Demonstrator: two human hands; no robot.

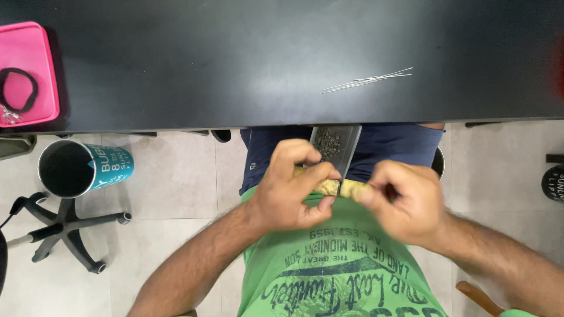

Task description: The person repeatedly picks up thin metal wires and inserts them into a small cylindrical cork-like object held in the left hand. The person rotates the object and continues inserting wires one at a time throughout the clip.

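Clear pouch of dark seeds on lap, pink tray holding black band, both hands' grips closed on yellowish strip.

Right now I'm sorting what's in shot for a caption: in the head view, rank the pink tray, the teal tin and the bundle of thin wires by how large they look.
1. Teal tin, though it stands lower, off the table, so depth skews this.
2. Pink tray, cut by the frame edge; close to the tin.
3. Thin wires, long but slight.

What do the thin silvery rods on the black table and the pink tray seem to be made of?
The thin silvery rods look like metal wire: very slim, straight, with bright glints. The pink tray looks like smooth moulded plastic, judging by its even colour and rounded rim. The black table has a matte, faintly reflective finish, possibly laminate.
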